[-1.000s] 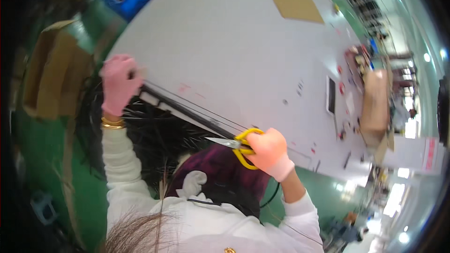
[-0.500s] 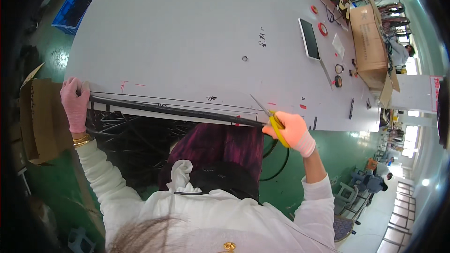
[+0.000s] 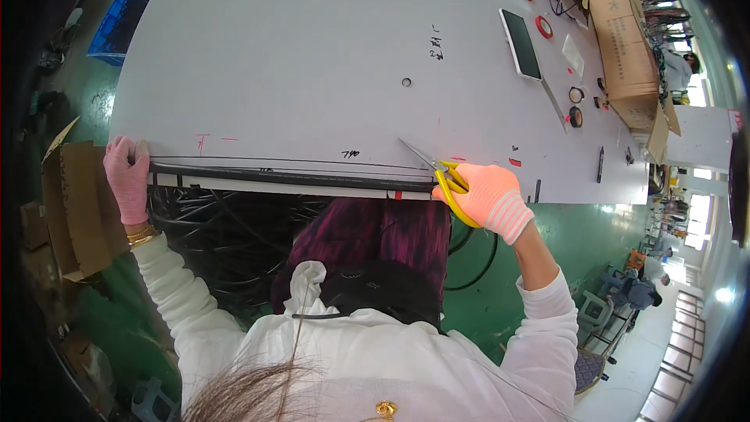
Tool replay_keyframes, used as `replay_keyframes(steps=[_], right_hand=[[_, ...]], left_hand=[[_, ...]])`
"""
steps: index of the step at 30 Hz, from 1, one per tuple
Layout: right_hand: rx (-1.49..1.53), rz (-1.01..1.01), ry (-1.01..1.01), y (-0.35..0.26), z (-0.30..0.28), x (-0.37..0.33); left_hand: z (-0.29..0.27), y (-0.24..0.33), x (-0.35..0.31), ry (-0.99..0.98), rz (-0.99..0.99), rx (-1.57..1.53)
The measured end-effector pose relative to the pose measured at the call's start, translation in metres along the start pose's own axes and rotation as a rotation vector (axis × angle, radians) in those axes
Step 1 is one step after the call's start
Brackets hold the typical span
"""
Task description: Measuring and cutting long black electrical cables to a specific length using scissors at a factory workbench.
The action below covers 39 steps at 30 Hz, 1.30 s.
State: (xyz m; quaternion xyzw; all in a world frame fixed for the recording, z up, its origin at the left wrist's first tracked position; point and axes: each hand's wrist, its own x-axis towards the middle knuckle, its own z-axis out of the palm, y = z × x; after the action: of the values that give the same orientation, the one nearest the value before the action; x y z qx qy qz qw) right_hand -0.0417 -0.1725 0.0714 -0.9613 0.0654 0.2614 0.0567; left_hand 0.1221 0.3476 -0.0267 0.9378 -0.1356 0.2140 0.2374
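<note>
A long black tube [image 3: 301,179] lies along the front edge of the grey table [image 3: 297,70], just below drawn black lines. My left hand [image 3: 126,176], in a pink glove, is closed at the tube's left end by the table corner; the fingers hide that end. In an orange-pink glove, my right hand [image 3: 490,197] grips yellow-handled scissors [image 3: 457,191]. Their pointed blades rest over the tabletop, aimed to the far left. The tube's right end runs up to this hand, where fingers and handles cover it.
At the right stand a cardboard box [image 3: 623,55], a white-framed tablet [image 3: 521,45], tape rolls [image 3: 544,27] and a pen [image 3: 601,164]. An open carton [image 3: 82,211] sits left of the table, a blue crate [image 3: 125,19] beyond. Black tubes [image 3: 211,227] hang below the front edge.
The tube's right part has come up onto the table and now lies straighter along the edge. My right hand has turned slightly, with the scissors still in it. The view has shifted a little.
</note>
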Motion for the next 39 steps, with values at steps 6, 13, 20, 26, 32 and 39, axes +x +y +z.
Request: replay_keyframes(steps=[6,13,20,26,32,39], right_hand=[[-0.065,0.088,-0.073,-0.004,-0.002,0.002],[-0.071,0.108,-0.094,0.002,0.005,0.009],[-0.038,0.090,-0.109,0.001,-0.001,0.006],[-0.001,0.069,-0.081,0.003,-0.002,0.003],[0.063,0.009,0.056,0.012,0.014,0.001],[0.381,-0.184,0.472,0.031,0.046,-0.024]], left_hand=[[-0.001,-0.019,-0.004,-0.052,0.025,0.054],[0.022,0.104,-0.006,-0.182,-0.167,0.250],[0.101,0.337,-0.059,-0.429,0.389,-0.357],[0.104,0.358,-0.051,-0.475,0.343,-0.223],[0.111,0.357,-0.053,-0.486,0.364,-0.186],[0.108,0.358,-0.034,-0.671,0.369,-0.223]])
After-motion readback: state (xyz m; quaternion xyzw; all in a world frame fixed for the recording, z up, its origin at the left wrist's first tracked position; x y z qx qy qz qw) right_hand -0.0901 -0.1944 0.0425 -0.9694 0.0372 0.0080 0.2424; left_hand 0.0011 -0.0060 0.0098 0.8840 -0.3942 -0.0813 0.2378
